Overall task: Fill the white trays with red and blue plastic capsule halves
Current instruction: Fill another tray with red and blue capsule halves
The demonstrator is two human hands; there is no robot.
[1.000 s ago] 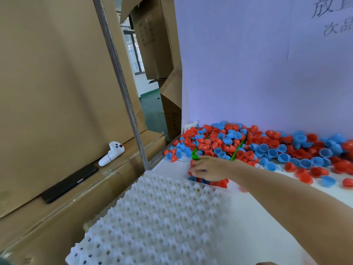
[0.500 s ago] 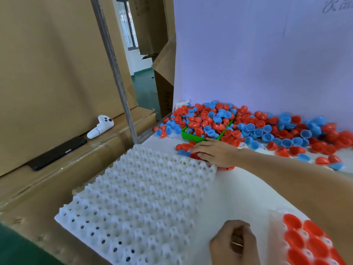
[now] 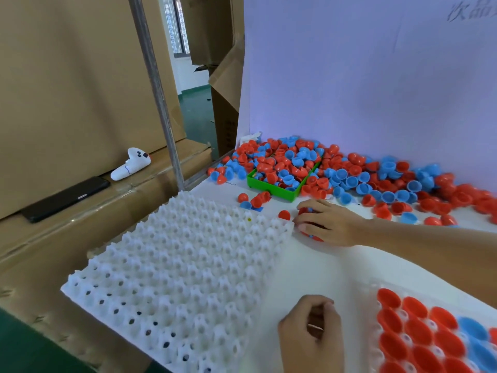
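Note:
A large white tray (image 3: 188, 265) of empty peaked cells lies in front of me on the left. One red half (image 3: 284, 214) sits at its far right corner. My right hand (image 3: 326, 223) is just right of that corner, its fingers curled over several red and blue capsule halves on the white table. My left hand (image 3: 312, 329) rests near the front edge with fingers curled in; nothing shows in it. A second tray (image 3: 375, 292) at the bottom right holds red and blue halves, open side up. A big heap of loose halves (image 3: 382, 181) lies along the back.
A green bin (image 3: 271, 190) full of halves stands behind the tray. A few loose halves (image 3: 255, 200) lie before it. A white board (image 3: 363, 76) walls the back. On the left, a metal pole (image 3: 158, 103), a black phone (image 3: 64, 197) and a white controller (image 3: 131, 164) on cardboard.
My right hand has drawn back from the green bin to the tray's far right corner with halves under it. My left hand and the filled tray have come into view.

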